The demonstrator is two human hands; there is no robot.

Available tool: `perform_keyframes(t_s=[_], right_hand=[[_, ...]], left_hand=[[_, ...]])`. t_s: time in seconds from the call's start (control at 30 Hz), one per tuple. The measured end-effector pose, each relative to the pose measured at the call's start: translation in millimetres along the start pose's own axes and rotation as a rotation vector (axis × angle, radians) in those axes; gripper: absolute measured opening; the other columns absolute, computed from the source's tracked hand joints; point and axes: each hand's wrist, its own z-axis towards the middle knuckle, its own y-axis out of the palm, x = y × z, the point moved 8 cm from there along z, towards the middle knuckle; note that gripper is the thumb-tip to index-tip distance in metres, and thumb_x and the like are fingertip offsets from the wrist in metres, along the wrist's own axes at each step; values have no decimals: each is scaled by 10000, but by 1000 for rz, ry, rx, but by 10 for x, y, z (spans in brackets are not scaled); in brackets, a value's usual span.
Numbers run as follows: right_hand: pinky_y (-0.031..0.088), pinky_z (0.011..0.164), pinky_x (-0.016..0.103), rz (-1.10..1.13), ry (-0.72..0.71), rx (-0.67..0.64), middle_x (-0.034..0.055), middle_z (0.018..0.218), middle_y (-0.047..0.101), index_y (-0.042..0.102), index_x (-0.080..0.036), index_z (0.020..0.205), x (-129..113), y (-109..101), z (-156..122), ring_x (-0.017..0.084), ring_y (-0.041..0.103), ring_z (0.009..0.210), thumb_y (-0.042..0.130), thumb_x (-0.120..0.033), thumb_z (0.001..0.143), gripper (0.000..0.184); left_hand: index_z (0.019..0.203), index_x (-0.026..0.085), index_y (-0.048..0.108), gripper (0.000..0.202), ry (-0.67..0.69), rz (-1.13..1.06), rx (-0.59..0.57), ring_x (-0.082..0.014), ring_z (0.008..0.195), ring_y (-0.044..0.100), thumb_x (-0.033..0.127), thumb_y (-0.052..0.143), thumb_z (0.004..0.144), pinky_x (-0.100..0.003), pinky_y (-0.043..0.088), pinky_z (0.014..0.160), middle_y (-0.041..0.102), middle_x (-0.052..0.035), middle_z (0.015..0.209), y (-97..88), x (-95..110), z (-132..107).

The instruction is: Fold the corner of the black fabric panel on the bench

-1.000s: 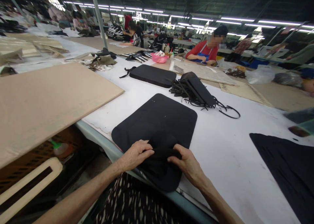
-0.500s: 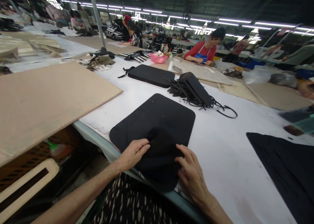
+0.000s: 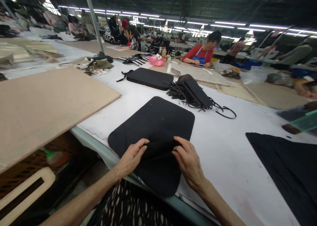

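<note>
A black fabric panel with rounded corners lies on the white table top, its near end hanging a little over the edge. My left hand pinches a raised fold near the panel's middle. On the same fold, to the right, my right hand grips the cloth between thumb and fingers. The fold stands up slightly between both hands, and the fingertips partly hide it. Beyond the panel lie a stack of black rounded pieces and a bundle of black pieces with straps.
A large tan board covers the left side. More black fabric lies at right. Below the table edge are a green-capped bottle and a slotted pale frame. A co-worker in red sits across the table.
My right hand has moved up and left onto the fold, closer to my left hand. The fold now stretches between both hands. The view has shifted slightly.
</note>
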Motion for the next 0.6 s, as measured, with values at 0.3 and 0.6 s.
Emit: perform_keyframes(t_s=[0.3,0.6], right_hand=[[415,812,354,-29,114,-105,51,1008,587,565,-186,838,223,412,261,200,528,889,430,-248,909,164],[423,792,330,201,295,6,69,1002,559,568,-193,912,22,-199,139,201,533,903,460,-302,883,156]], left_hand=[[1233,256,497,453,9,-65,-156,-255,1188,402,338,585,796,-344,296,1015,496,-48,1257,33,-42,-47],[765,170,670,171,79,-7,-171,-157,805,521,105,512,778,-215,394,707,549,-14,837,103,-18,10]])
